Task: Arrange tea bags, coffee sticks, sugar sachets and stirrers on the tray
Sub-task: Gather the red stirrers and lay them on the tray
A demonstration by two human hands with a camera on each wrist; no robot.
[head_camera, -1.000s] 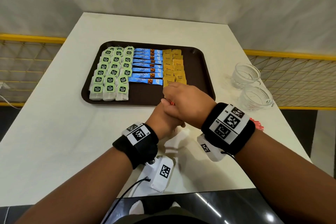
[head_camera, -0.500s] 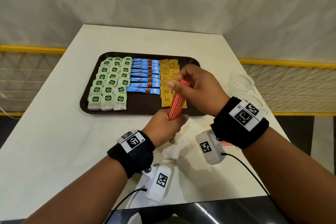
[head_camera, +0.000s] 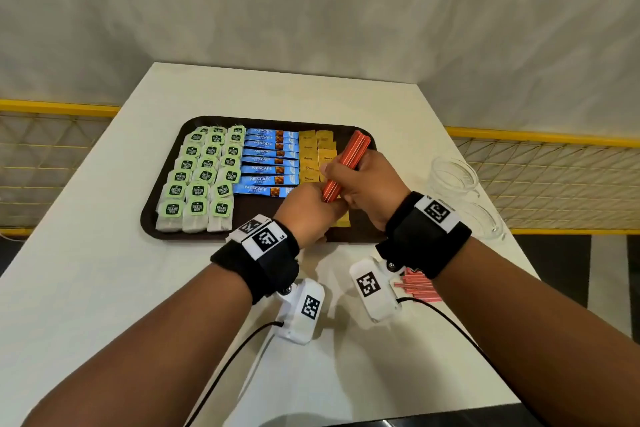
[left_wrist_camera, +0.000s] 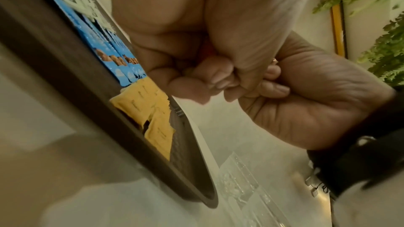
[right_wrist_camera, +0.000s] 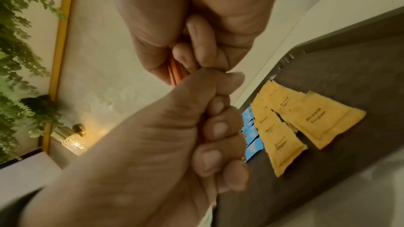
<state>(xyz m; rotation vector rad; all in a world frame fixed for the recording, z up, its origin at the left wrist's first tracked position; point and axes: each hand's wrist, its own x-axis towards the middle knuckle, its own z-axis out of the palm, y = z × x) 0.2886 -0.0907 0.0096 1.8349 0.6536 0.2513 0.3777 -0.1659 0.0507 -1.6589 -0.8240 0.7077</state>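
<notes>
Stirrers [head_camera: 344, 166]: an orange bundle held over the tray's [head_camera: 152, 215] right part, tilted, top end toward the far right corner, bottom end near the front edge. Both grips are on it. Right hand [head_camera: 363, 184] is wrapped round the middle, fingers curled tight. Left hand [head_camera: 308, 208] is closed round the bottom end, just below the right. The right wrist view shows the two fists stacked with orange sticks between them.

Tray already holds three blocks, left to right: tea bags [head_camera: 201, 177], blue coffee sticks [head_camera: 270, 163], yellow sugar sachets [head_camera: 317, 156]. A bare strip is left along the right edge; I'd judge that's the stirrer slot.

Doing it well: square the ends with the left hand first, then lay the bundle flat, parallel to the right edge and clear of the sugar column. Let go low so the sticks don't roll or fan. One sachet near the front edge sits out of line, so avoid nudging it.

More stirrers [head_camera: 415, 284] lie loose on the tabletop [head_camera: 86, 288] near its front right corner, under the right wrist. Two clear glass cups [head_camera: 453, 177] sit off the tray's right edge.

Versus half a second ago: the bundle is further over the tray, and the right hand has slid down from the top to mid-bundle.
</notes>
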